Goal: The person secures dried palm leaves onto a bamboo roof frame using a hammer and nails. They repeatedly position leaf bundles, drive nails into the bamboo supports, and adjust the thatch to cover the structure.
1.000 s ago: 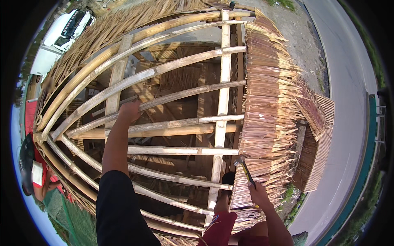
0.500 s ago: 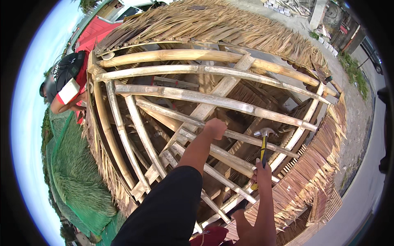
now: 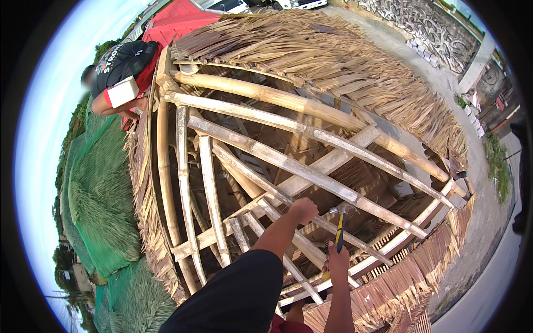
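My left hand [image 3: 303,211] is closed around a narrow split-bamboo slat [image 3: 355,242] of an open roof frame. Its fingertips are hidden on the far side. To its right, my right hand [image 3: 336,261] grips a claw hammer [image 3: 340,234] by its yellow-and-black handle. The hammer's metal head points up and away from me, above the gap between slats. Other pale bamboo slats [image 3: 311,176] fan out across the frame, over a flat wooden board [image 3: 330,160] that crosses beneath them.
Dried-leaf thatch [image 3: 327,53] edges the far side, with more thatch [image 3: 400,286] at the near right. Another person [image 3: 125,69] leans at the left corner. Green netting [image 3: 105,216] covers a neighbouring roof. Open gaps between slats show a dark interior below.
The view has turned, so the frame appears rotated and shifted downward. My left hand keeps its hold on the slat. The hammer remains raised in my right hand, close to the same slat.
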The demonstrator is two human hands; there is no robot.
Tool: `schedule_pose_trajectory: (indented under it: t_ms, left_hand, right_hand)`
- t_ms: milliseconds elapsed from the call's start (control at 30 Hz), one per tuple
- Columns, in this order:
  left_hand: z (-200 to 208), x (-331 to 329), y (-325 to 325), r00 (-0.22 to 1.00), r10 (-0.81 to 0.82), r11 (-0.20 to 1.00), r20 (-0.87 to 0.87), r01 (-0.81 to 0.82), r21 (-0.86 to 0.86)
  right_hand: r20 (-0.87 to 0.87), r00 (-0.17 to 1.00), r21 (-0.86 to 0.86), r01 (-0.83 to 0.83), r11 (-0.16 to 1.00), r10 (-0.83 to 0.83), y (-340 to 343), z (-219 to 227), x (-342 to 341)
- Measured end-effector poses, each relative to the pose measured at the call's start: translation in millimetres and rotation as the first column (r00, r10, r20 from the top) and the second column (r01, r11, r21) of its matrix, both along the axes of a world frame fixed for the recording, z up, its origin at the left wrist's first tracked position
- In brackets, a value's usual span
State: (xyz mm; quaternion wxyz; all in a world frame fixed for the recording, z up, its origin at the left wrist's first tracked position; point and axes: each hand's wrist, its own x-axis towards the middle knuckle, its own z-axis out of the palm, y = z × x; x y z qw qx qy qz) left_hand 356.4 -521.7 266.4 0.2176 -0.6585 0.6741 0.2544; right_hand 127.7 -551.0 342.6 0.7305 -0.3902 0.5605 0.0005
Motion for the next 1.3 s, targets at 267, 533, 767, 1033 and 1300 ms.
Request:
schedule_pose_trajectory:
  t_ms: [267, 533, 767, 1033, 1300]
  left_hand:
    - [-6, -8, 14, 0.995, 0.081, 0.995, -0.061, -0.077, 0.061]
    - [-2, 2, 12, 0.996, 0.082, 0.995, -0.027, -0.08, 0.061]
    - [-2, 5, 13, 0.996, 0.085, 0.985, -0.013, -0.082, 0.151]
    - [0, 31, 1, 0.974, 0.08, 0.981, 0.211, -0.115, 0.158]
    - [3, -1, -21, 0.914, 0.232, 0.969, 0.331, -0.186, -0.166]
  right_hand:
    - [-0.071, 0.997, 0.076, -0.023, 0.997, 0.028, -3, 3, -27]
    - [-0.024, 1.0, 0.007, -0.001, 1.0, 0.001, -41, 9, -15]
    - [-0.06, 0.996, 0.069, 0.064, 0.996, -0.06, -40, 28, -34]
    - [0.065, 0.995, -0.184, -0.061, 0.981, 0.074, -53, 46, -96]
    - [-0.16, 0.986, -0.214, 0.008, 0.977, -0.043, -20, 80, -184]
